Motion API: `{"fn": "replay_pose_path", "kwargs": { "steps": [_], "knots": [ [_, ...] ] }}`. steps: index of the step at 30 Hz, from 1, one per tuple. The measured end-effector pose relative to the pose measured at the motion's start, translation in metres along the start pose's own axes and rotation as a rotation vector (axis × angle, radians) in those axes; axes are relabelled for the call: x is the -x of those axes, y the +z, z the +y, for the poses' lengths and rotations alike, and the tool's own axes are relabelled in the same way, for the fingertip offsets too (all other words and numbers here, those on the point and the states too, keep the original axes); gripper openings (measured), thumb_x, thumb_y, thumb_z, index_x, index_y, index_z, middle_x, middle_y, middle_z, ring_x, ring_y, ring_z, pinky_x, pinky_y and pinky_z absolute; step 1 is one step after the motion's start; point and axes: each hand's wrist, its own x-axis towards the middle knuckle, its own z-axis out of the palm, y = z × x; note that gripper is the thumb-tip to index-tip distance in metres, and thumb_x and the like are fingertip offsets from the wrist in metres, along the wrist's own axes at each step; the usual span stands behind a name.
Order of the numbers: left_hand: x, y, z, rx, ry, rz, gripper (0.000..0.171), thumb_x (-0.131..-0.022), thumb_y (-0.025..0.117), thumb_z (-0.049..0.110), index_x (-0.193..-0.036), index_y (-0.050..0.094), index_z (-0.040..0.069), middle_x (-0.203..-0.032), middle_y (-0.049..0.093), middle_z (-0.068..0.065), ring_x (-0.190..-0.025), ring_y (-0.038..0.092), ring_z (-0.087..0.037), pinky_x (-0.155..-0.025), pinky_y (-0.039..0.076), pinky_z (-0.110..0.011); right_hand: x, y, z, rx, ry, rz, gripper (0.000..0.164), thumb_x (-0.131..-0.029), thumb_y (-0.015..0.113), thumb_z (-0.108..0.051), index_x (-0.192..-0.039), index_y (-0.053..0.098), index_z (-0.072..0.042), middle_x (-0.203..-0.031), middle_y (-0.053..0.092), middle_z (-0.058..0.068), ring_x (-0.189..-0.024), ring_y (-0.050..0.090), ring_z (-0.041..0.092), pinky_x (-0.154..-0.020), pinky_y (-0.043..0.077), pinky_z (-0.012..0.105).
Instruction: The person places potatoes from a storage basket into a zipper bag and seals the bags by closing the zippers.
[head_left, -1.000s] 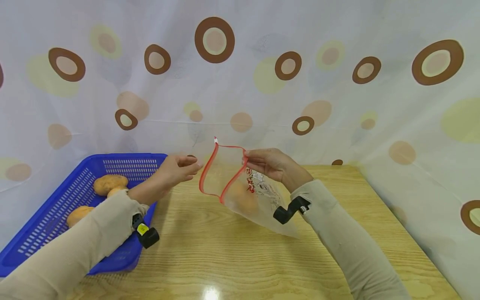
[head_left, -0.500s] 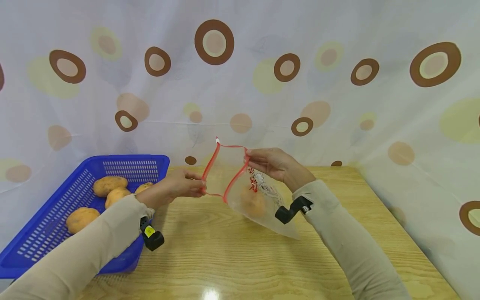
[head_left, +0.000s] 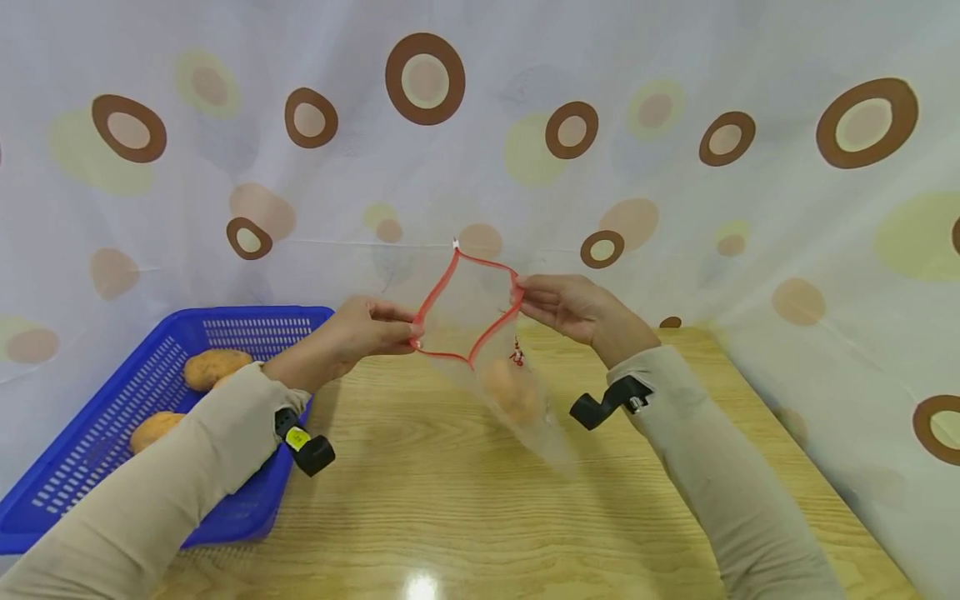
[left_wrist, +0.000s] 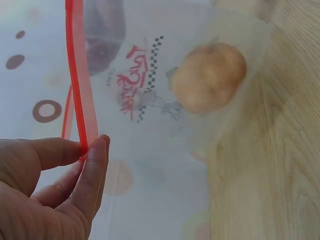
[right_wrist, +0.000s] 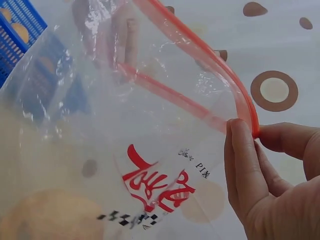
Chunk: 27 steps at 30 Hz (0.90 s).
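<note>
Between the two hands hangs a clear zip bag (head_left: 457, 312) with a red zip edge, its mouth spread wide. My left hand (head_left: 352, 337) pinches the red edge on the left side between thumb and fingers. On the opposite side my right hand (head_left: 573, 308) pinches the edge the same way. A potato (left_wrist: 210, 77) lies inside the lower part of the bag, seen through the plastic. Red lettering (right_wrist: 157, 185) is printed on the bag's side. The bag's bottom slants down to the right, over the table; whether it touches the wood I cannot tell.
At the left stands a blue plastic basket (head_left: 258, 315) with slotted walls, holding several potatoes (head_left: 213, 368), partly hidden by the left sleeve. A wooden table (head_left: 420, 500) lies below the hands. A dotted curtain (head_left: 480, 175) hangs behind and at the sides.
My left hand moved right from beside the bag and took hold of its left edge. Both hands then raised the bag slightly and shifted it right, and its mouth widened.
</note>
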Motion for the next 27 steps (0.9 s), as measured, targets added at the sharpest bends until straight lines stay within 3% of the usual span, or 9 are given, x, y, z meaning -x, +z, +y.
{"fn": "replay_pose_path", "kwargs": {
  "steps": [12,22,27],
  "knots": [
    [0.007,-0.008,0.019,0.063,0.066,0.048,0.033,-0.095,0.056,-0.001,-0.125,0.053,-0.014,-0.084,0.067,0.0,-0.077,0.068,-0.008,-0.081,0.056,-0.029,0.006,-0.004,-0.008,-0.025,-0.013,0.013,0.02,-0.096,0.053,-0.001,-0.084,0.069,-0.004,-0.082,0.07,0.007,-0.077,0.069,0.015,-0.072,0.057,0.022],
    [0.005,-0.006,0.013,0.061,0.071,0.067,0.033,-0.094,0.057,0.0,-0.125,0.054,-0.013,-0.083,0.068,0.002,-0.077,0.068,-0.008,-0.079,0.057,-0.026,0.004,-0.002,-0.002,0.224,0.027,-0.002,0.013,-0.095,0.056,-0.004,-0.092,0.068,-0.003,-0.086,0.069,0.01,-0.078,0.071,0.019,-0.077,0.057,0.027],
    [0.003,-0.003,0.011,0.078,0.087,0.056,0.034,-0.094,0.056,-0.002,-0.125,0.052,-0.015,-0.082,0.067,0.001,-0.076,0.067,-0.008,-0.078,0.057,-0.025,0.003,0.002,0.002,0.233,0.03,0.002,0.013,-0.095,0.052,-0.004,-0.093,0.064,0.0,-0.083,0.069,0.008,-0.074,0.069,0.018,-0.075,0.058,0.027]
  ]
}}
